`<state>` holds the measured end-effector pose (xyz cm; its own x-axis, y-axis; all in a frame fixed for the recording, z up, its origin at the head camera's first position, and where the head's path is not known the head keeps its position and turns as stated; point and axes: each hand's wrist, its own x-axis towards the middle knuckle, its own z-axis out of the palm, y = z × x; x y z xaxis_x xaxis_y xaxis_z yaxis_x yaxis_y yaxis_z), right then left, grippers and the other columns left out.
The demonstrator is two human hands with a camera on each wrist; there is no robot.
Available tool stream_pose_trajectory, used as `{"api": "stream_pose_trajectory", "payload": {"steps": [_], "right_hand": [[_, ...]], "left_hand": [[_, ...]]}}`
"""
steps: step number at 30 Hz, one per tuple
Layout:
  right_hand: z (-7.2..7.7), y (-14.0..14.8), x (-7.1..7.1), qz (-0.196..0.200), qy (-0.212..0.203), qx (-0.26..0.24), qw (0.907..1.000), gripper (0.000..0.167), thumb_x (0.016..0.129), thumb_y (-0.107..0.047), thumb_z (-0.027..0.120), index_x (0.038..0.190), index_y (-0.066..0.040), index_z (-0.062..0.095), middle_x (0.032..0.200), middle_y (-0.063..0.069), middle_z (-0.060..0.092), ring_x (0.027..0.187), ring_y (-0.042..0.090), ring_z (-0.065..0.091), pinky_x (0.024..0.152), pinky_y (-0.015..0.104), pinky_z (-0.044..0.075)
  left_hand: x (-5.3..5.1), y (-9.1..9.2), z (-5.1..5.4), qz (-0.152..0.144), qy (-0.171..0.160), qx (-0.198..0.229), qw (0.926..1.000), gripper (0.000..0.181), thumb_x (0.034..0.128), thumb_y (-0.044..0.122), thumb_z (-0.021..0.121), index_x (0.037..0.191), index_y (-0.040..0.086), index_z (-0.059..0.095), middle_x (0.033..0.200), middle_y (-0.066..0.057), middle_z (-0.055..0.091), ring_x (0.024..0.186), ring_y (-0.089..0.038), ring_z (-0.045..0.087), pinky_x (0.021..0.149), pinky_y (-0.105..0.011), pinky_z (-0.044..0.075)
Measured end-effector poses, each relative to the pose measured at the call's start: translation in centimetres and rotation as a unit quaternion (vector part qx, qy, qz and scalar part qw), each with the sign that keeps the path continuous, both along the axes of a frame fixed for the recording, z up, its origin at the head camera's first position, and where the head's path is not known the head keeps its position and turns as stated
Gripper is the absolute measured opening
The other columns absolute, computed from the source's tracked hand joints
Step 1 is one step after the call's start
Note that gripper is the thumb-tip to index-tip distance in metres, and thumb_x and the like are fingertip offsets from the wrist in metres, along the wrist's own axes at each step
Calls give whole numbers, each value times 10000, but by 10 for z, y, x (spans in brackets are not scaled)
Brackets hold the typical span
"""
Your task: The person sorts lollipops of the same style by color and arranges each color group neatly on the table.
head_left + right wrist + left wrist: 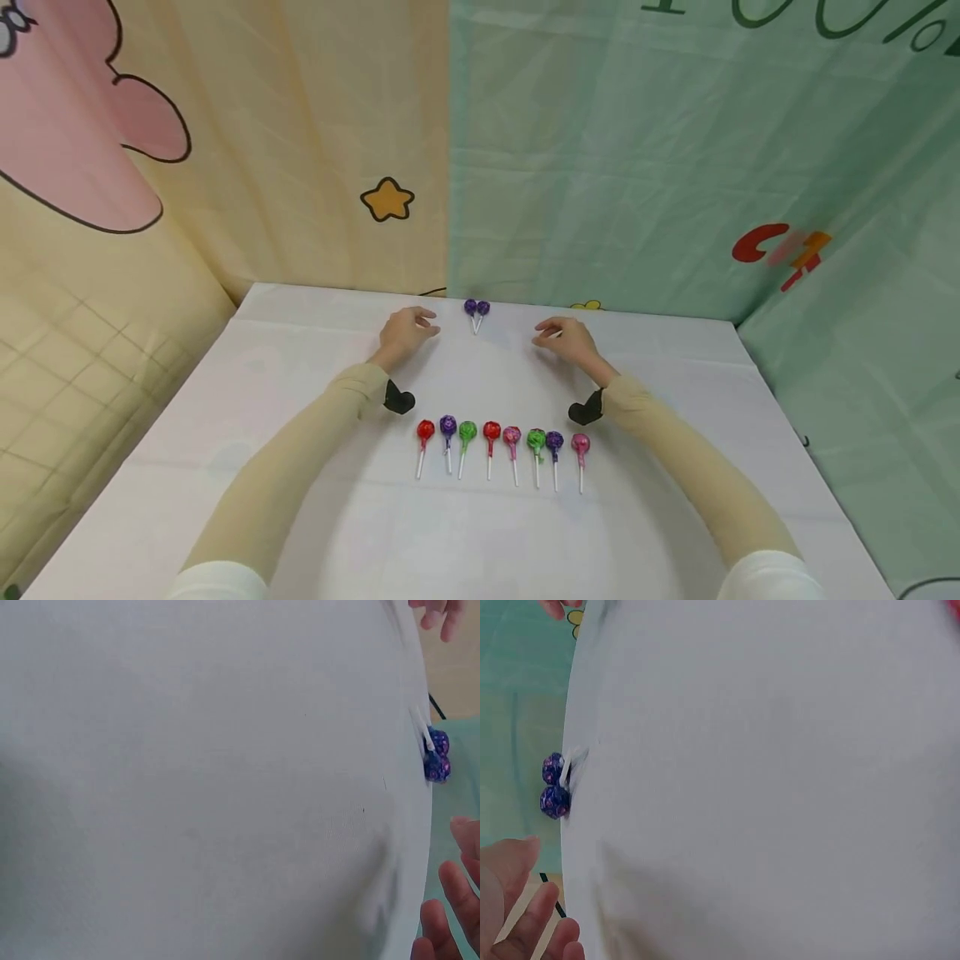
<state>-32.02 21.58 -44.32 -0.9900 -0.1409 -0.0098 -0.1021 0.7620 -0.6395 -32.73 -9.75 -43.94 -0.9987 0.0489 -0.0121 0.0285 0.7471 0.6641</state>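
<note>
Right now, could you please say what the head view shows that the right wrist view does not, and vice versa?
Only the head view shows the row of eight lollipops and the orange star. Only the right wrist view shows pinkish patches on the purple lollipop pair and a small dark mark on the white tabletop. Both show that pair, the tabletop, the left hand and the right hand.

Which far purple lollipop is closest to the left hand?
The left purple lollipop; the right purple lollipop lies farther from the left hand, toward the right hand.

White tabletop [225, 787], two purple lollipops [436, 763] near its edge, right fingers [459, 894] below, left fingers [434, 607] above, green backdrop [456, 799]
</note>
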Motion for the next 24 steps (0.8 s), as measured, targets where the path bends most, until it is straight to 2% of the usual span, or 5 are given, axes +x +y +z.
{"api": "stream_pose_trajectory", "payload": {"steps": [7, 17, 24], "right_hand": [[-2, -4, 15, 145, -86, -390, 9991, 328, 888, -238, 687, 1156, -49, 671, 1023, 144, 696, 827, 228, 650, 635, 262, 466], [-2, -4, 35, 323, -246, -904, 9951, 334, 882, -214, 696, 1152, -19, 670, 1016, 162, 697, 851, 239, 643, 663, 250, 470], [3, 7, 55, 442, -211, -875, 9950, 334, 882, -205, 693, 1154, -13, 666, 1015, 154, 698, 829, 212, 625, 687, 269, 477]], "left_hand": [[19, 7, 0, -182, 41, 437, 9989, 361, 888, 282, 680, 1202, 106, 664, 1101, -110, 707, 1010, -278, 629, 772, -337, 454], [40, 9, 4, -406, 170, 402, 9982, 353, 879, 258, 696, 1187, 87, 671, 1064, -107, 720, 958, -261, 647, 709, -287, 440], [55, 6, 3, -540, 176, 501, 9971, 353, 878, 248, 700, 1180, 68, 671, 1051, -118, 725, 877, -250, 663, 670, -259, 447]]}}
